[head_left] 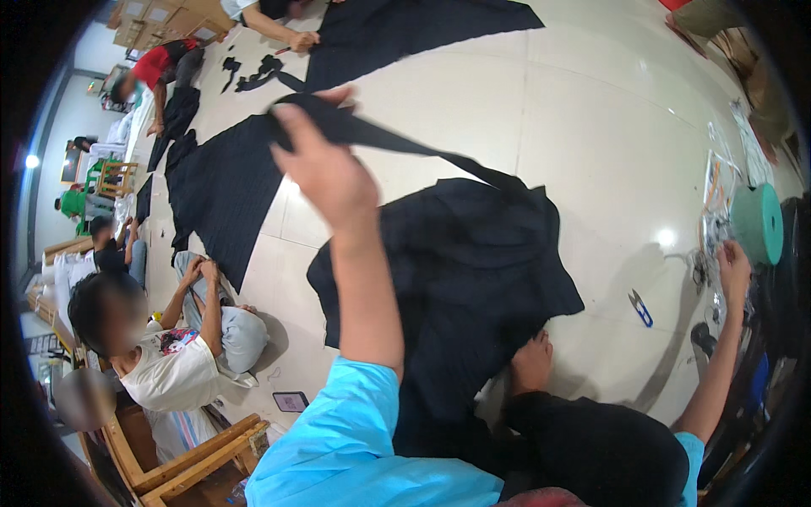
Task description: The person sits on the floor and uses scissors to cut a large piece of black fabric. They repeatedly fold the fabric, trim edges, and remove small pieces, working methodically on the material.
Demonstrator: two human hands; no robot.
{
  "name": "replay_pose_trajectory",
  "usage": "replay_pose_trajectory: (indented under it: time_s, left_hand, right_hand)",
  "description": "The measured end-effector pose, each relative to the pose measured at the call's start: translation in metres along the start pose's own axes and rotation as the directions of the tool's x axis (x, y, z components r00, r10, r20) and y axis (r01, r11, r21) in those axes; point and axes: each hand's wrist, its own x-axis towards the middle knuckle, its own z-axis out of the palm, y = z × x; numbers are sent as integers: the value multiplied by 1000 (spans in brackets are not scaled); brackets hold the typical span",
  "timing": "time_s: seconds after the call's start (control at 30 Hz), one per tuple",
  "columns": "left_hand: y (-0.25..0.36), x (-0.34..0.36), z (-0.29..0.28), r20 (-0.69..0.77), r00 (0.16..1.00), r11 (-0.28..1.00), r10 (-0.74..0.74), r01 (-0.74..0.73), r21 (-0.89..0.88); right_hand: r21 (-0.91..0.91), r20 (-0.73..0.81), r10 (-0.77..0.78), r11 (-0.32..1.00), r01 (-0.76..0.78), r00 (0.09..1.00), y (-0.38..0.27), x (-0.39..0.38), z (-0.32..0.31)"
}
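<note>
My left hand (334, 182) is raised at the centre, its fingers closed round a black fabric strip (397, 138). From there the strip runs right and down to a large black cloth (456, 262), which is spread over my lap and the floor. My right hand (733, 266) is stretched out at the far right with its fingers drawn together, beside a green roll (758, 224) and a clear plastic bag (716, 203). What the right fingers hold, if anything, is too small to make out.
Blue-handled thread snips (642, 310) lie on the tiled floor right of the cloth. More black fabric (228, 190) is spread at the left and far side. A person in white (173, 363) sits at the left; another's hand (302, 40) touches far cloth. A phone (291, 401) lies near a wooden chair (194, 460).
</note>
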Motion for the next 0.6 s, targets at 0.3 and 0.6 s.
replay_pose_trajectory:
  time_s: [0.3,0.6]
  left_hand:
    - [-33,53,-49,245,957,752,155,-275,598]
    - [-201,-68,-28,833,361,515,-420,-661,546]
  right_hand:
    - [-366,-56,-293,896,253,955,44,6,30]
    - [327,-8,-128,937,124,992,-15,-11,59]
